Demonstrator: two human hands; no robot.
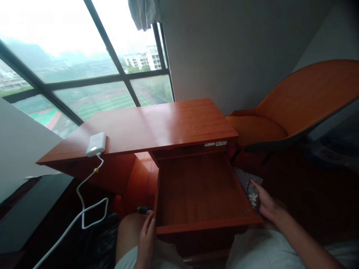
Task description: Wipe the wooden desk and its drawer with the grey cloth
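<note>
A wooden drawer (196, 194) is pulled out from under the reddish-brown desk (168, 123), and its inside is bare. My left hand (147, 233) is at the drawer's front left corner, its fingers closed against the side edge. A dark grey cloth (248, 185) with a pale pattern is in my right hand (266, 201). That hand presses the cloth to the outside of the drawer's right wall, with the thumb on top. Its other fingers are partly hidden behind the cloth.
A white charger block (97, 144) stands on the desk's left end, with a white cable (81, 190) hanging down. To the right is an orange chair (303, 101). A black plastic bag (99, 239) lies low on the left. Behind the desk is a window (92, 80).
</note>
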